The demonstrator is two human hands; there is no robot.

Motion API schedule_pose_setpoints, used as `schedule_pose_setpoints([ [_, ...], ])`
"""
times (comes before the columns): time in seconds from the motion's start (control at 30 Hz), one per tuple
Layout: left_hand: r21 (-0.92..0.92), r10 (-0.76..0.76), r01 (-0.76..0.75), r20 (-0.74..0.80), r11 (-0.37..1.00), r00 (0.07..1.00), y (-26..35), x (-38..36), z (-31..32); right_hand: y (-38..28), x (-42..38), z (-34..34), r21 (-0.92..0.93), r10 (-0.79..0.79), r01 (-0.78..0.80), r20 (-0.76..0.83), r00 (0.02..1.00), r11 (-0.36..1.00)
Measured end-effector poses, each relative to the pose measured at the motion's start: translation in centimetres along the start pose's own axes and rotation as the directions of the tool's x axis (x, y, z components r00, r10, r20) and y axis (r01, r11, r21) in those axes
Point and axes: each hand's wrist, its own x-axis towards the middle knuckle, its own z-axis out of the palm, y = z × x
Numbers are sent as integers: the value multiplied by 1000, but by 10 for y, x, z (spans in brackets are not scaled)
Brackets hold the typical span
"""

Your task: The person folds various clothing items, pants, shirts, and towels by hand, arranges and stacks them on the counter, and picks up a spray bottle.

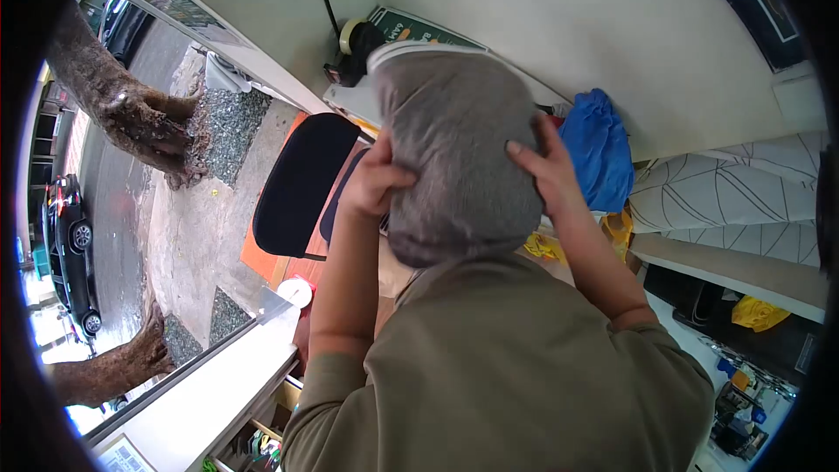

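A thick bundle of grey fabric (468, 140), perhaps folded cloth, is held up in front of my chest. A white band runs along its far edge. My left hand (374, 182) grips its left side, thumb pressed on the near face. On the right side my right hand (552, 168) holds it the same way, with the thumb on the face and the other fingers mostly hidden behind. The bundle's bottom edge is close to my olive shirt (516, 350).
Beyond the bundle, a black-backed chair (301, 183) stands to the left. A blue plastic bag (596, 149) lies to the right, near a patterned padded surface (725, 188). A green sign (419, 28) leans by the wall. Through the glass are a street and a parked car (65, 253).
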Motion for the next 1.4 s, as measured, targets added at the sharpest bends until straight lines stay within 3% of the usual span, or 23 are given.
schedule_pose_setpoints([
  [0.1,17,-77,77,8,997,997,-28,61,-12,5,15,-31,-105,-118,101,-173,978,989],
  [0.17,-35,-72,74,64,997,995,-79,91,-49,54,41,-70,-291,-156,86,-228,961,953],
  [0.27,-99,-399,388,-290,916,870,-115,109,-59,93,59,-91,-526,-152,-18,-279,948,851],
  [0.4,196,-172,230,-274,953,946,-133,123,-69,98,68,-95,-571,-175,-21,-286,942,821],
  [0.5,386,96,55,-361,921,927,-140,127,-68,77,70,-98,-764,-234,-55,-264,936,643],
  [0.57,899,477,-37,-197,437,857,-142,113,-51,68,62,-82,-965,-475,56,-74,877,255],
  [0.6,996,593,-23,-36,91,804,-141,103,-40,66,57,-70,-995,-552,97,64,831,30],
  [0.63,989,549,-30,107,-147,829,-143,96,-34,66,53,-56,-981,-463,183,191,865,-63],
  [0.7,972,515,148,-34,-182,857,-160,84,-38,78,44,-31,-900,-231,385,427,874,-207],
  [0.73,948,496,248,-122,-198,860,-169,73,-47,90,47,-30,-907,-183,370,407,895,-202],
  [0.77,996,651,86,-60,-7,756,-175,68,-64,104,51,-39,-910,-128,363,392,911,-201],
  [0.87,901,715,171,-422,398,558,-199,18,-116,122,60,-46,-903,-51,375,392,918,-209],
  [0.9,884,759,340,-454,320,466,-225,-1,-153,123,59,-47,-902,-45,378,395,918,-210],
  [0.93,725,705,538,-643,431,301,-260,-17,-195,122,61,-49,-901,-47,374,392,919,-219],
  [0.97,275,406,713,-914,645,-15,-252,-23,-187,123,62,-48,-900,-34,373,390,920,-226],
  [1.07,182,70,440,-963,879,260,-288,-51,-238,124,65,-48,-903,16,347,355,935,-253],
  [1.1,344,217,339,-907,876,360,-320,-48,-265,120,65,-47,-903,44,353,353,934,-247],
  [1.2,-174,-144,431,-984,886,-100,-261,-26,-211,108,67,-43,-913,91,356,344,934,-199],
  [1.23,-137,-131,358,-991,924,-41,-273,-27,-226,103,68,-44,-918,104,358,344,933,-171],
  [1.3,-12,-144,469,-958,883,247,-269,-39,-243,91,55,-43,-926,34,358,357,934,-121],
  [1.33,179,27,410,-936,894,350,-268,-39,-243,87,48,-42,-911,-42,403,407,912,-83],
  [1.37,373,119,687,-914,624,388,-250,-39,-240,85,41,-42,-889,-120,455,457,881,-46],
  [1.4,454,184,684,-883,572,432,-243,-37,-242,82,35,-39,-860,-201,511,503,840,-16],
])
